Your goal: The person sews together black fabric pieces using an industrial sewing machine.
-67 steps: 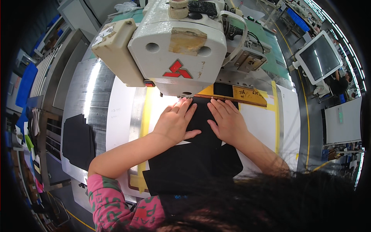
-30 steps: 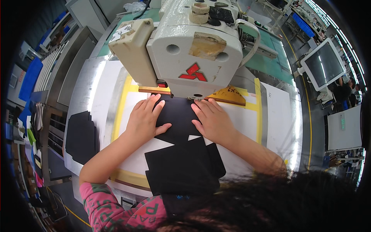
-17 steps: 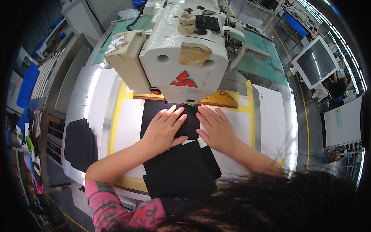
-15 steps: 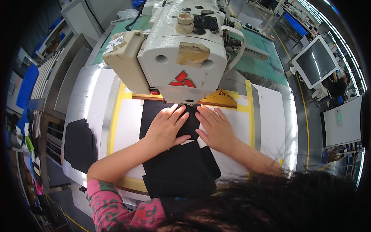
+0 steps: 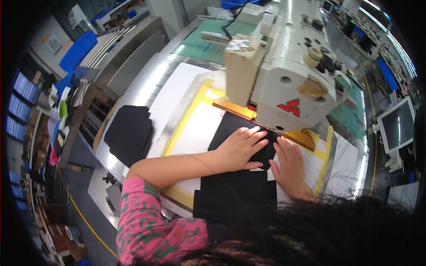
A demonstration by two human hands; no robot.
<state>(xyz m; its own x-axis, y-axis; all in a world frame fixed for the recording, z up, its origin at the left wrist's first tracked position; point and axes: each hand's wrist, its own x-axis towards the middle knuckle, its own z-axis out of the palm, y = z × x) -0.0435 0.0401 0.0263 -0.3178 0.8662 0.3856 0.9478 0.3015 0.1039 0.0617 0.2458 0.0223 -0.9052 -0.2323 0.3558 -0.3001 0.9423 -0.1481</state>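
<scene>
A black flat piece (image 5: 225, 129) lies on the white sheet under the head of a white industrial sewing machine (image 5: 284, 91). My left hand (image 5: 242, 150) rests palm down on it, fingers spread, tips near the machine's needle area. On its right edge lies my right hand (image 5: 289, 166), flat with its fingers stretched out. An amber clamp plate (image 5: 235, 109) stretches along the piece's far side, partly behind the machine head. Nearer to me lie more black pieces (image 5: 235, 190), overlapping and partly hidden by hair. The needle itself cannot be made out.
A stack of black pieces (image 5: 128, 135) sits at the left on the metal table. Yellow tape (image 5: 186, 117) borders the white sheet. A screen (image 5: 396, 125) stands at the right, and a roller conveyor (image 5: 108, 46) with a blue bin (image 5: 78, 51) at the far left.
The view has swung left, so the machine and table appear farther right. Both hands stay on the black piece, with little visible movement against it.
</scene>
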